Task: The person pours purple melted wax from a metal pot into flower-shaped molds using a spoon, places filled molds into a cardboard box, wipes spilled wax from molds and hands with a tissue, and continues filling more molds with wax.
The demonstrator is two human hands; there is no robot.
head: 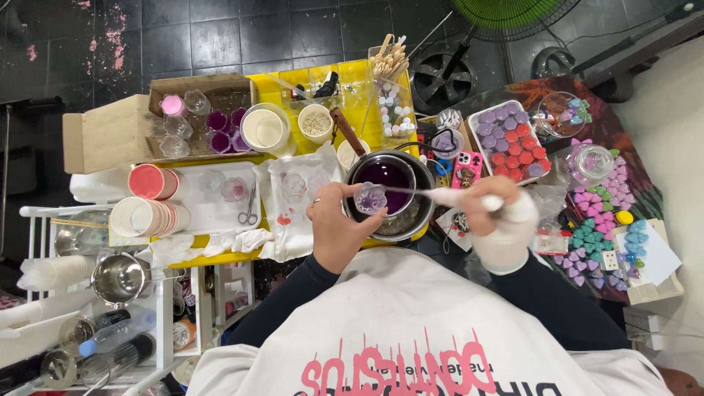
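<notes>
Purple liquid is sitting in the dark pot (391, 192), over which the left hand (339, 220) is pinching a small clear mould (370, 198) so drips fall back, while the wrapped right hand (501, 220) is gripping a thin stick (418, 191) reaching it.

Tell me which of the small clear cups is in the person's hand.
The one over the pot of purple liquid: that clear cup sits in the left hand; the others stand in the cardboard box.
</notes>
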